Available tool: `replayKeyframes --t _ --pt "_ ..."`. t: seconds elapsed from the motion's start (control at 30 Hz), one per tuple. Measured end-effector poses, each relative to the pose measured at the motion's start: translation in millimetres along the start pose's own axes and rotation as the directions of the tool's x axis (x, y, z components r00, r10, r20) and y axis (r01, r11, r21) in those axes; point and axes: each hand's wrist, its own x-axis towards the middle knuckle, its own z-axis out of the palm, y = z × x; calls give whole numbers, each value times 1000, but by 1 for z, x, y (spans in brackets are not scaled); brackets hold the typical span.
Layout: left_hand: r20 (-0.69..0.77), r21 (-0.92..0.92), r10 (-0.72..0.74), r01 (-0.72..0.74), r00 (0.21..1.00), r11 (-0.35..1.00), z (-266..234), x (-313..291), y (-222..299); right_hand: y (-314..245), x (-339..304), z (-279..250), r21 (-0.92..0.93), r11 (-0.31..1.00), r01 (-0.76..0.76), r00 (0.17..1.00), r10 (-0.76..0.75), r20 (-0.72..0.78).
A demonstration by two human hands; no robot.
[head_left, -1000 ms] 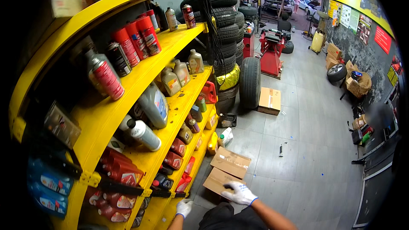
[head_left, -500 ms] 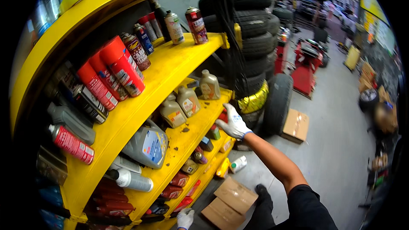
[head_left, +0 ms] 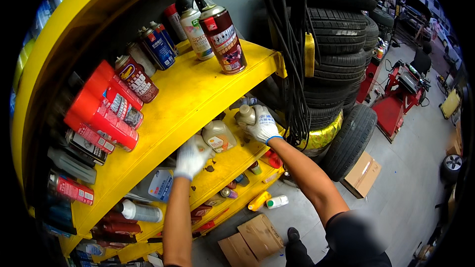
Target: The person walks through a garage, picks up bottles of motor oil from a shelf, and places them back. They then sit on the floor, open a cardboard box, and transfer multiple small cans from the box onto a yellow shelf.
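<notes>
Right hand (head_left: 262, 126): fingers round a beige bottle (head_left: 245, 114) at the middle shelf's (head_left: 228, 160) end, side-on, probably for low headroom. Left hand (head_left: 191, 158) beside another bottle (head_left: 203, 147); finger spread, can't tell.

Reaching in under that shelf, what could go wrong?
1. The right hand, against a capped bottle, might knock the upright bottle beside it.
2. Either hand, lifted, could bump the upper yellow shelf and jolt the dark red spray can standing on it.
</notes>
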Motion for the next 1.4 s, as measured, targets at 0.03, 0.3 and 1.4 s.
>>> replayKeyframes --t 0.03,0.3,1.4 --pt "153 78 -100 89 983 993 -3 39 17 2 -6 -7 -19 999 37 999 -38 -28" --pt "93 465 46 -85 995 881 55 105 -8 3 -203 -31 70 990 125 970 -107 -218" --pt "-119 -545 -164 73 979 835 -196 -842 -463 -380 -994 84 -116 887 -447 870 401 -288"
